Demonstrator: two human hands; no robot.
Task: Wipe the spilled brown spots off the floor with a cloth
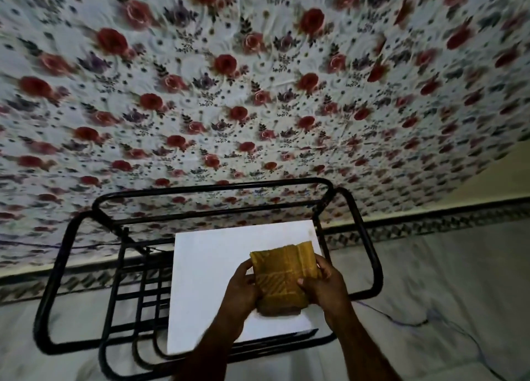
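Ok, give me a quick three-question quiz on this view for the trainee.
1. True or false: the left hand and the right hand both hold the cloth.
2. The cloth is: A) blue, B) yellow, C) white.
3. Fill in: the white board under the hands lies on a black metal ____.

Key: 1 true; 2 B; 3 rack.
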